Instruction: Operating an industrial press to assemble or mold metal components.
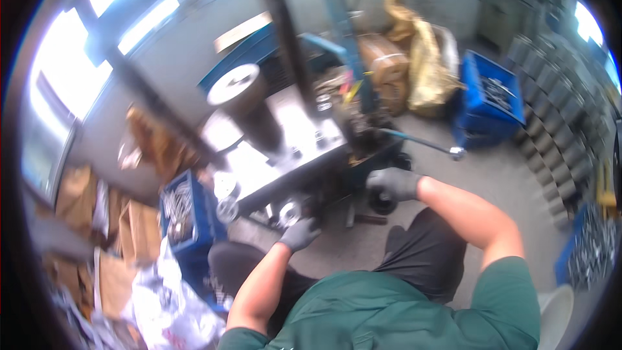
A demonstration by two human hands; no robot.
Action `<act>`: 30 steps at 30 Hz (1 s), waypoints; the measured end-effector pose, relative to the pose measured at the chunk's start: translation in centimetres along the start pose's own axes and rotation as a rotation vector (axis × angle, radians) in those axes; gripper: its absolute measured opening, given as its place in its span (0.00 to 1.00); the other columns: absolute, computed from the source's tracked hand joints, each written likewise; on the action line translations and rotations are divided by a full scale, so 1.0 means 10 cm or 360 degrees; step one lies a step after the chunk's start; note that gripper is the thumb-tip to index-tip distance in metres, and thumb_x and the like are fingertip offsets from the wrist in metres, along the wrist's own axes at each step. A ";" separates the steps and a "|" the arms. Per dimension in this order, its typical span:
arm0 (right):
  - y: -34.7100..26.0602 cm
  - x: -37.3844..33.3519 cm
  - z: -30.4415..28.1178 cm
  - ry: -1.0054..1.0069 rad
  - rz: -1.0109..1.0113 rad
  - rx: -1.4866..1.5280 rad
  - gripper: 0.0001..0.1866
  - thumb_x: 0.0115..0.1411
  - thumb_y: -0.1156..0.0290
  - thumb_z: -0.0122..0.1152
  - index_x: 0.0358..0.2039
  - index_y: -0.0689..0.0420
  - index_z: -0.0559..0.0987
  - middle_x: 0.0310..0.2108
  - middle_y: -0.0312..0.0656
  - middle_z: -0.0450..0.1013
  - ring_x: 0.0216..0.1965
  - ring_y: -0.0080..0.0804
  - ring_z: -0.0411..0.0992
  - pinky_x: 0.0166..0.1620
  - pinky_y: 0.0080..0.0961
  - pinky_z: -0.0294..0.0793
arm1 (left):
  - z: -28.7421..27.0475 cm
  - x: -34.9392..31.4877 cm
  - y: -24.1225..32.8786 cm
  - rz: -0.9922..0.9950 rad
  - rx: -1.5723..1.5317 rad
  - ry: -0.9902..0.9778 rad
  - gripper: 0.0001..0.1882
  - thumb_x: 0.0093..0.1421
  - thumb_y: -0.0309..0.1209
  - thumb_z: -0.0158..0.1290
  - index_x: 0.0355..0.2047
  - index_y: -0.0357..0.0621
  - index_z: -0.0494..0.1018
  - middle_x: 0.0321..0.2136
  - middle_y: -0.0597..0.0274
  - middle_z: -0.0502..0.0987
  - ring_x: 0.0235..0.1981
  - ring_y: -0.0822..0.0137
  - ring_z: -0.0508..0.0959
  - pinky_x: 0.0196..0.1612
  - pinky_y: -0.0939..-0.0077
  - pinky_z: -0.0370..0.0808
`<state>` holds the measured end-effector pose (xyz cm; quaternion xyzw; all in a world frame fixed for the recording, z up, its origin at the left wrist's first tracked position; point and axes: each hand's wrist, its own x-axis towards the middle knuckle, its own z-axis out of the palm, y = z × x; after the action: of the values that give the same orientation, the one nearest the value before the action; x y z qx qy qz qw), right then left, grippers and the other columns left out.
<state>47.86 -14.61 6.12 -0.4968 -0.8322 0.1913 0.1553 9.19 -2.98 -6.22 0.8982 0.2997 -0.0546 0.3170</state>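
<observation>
Glare from windows, overall blur

1. Head: left fisheye of worn pair, looking down past green shirt.
2. Faces machine table, close; left hand and right hand below frame centre.
3. Wide field; windows, upper left, farther off.

Lever (ball-ended) juts across; free room rightward over floor

Left hand and right hand gloved in grey, shirt plain dark green, trousers black, machine plate silvery white, crates blue, sack yellow-tan, plastic bag white with faint reddish marking.
</observation>
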 end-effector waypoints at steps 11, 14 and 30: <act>0.30 0.27 0.25 -0.0287 0.0200 0.0271 0.14 0.51 0.83 0.60 0.38 0.59 0.86 0.37 0.49 0.83 0.43 0.46 0.82 0.50 0.36 0.81 | -1.09 -0.91 0.53 0.0460 -0.0645 0.1201 0.17 0.71 0.35 0.58 0.56 0.44 0.77 0.48 0.55 0.81 0.52 0.56 0.81 0.59 0.61 0.76; 0.37 0.21 0.15 -0.0372 0.0573 0.0453 0.10 0.53 0.78 0.61 0.36 0.60 0.85 0.34 0.47 0.83 0.39 0.38 0.82 0.47 0.33 0.81 | -1.64 -1.66 0.41 0.0597 -0.1419 0.1699 0.14 0.72 0.31 0.58 0.54 0.37 0.78 0.48 0.60 0.82 0.51 0.68 0.80 0.58 0.70 0.77; 0.69 0.47 0.21 -0.0551 0.1230 0.0679 0.13 0.71 0.63 0.60 0.47 0.59 0.82 0.33 0.38 0.80 0.30 0.25 0.80 0.30 0.22 0.75 | 3.22 -3.61 -1.77 -0.2594 -0.0660 0.1841 0.20 0.65 0.37 0.58 0.54 0.41 0.79 0.50 0.44 0.82 0.56 0.45 0.80 0.61 0.56 0.75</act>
<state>50.06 -7.76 1.37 -0.6878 -0.5422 0.4817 0.0304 -27.39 -29.61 -30.86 0.2372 0.9306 0.2415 0.1395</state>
